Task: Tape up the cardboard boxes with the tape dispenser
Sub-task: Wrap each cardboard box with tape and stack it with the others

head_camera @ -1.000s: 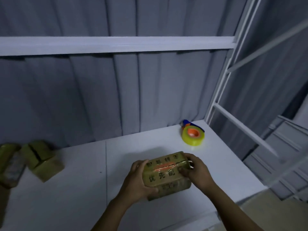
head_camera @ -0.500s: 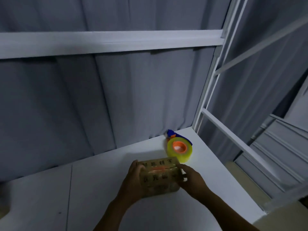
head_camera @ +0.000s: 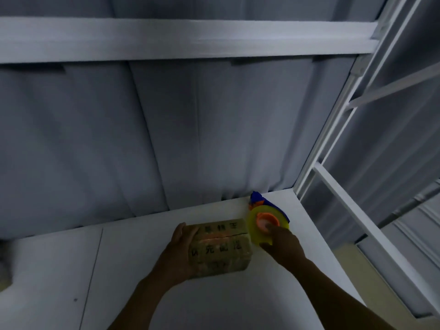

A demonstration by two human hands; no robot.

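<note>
Cardboard box (head_camera: pixel 220 248), blurred black Chinese print

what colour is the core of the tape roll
Orange, inside the yellow tape roll on its blue dispenser; the head view, the only one, shows it.

We see the cardboard box (head_camera: pixel 220 248) on the desk (head_camera: pixel 238 301), near the far edge and toward the right side. The tape dispenser (head_camera: pixel 267 222) lies just beside the box, to its right, close to the far right corner of the desk. The left hand (head_camera: pixel 177 256) is on the left side of the box. The right hand (head_camera: pixel 283 244) is to the right of the box, its fingers (head_camera: pixel 270 228) on the dispenser.
</note>
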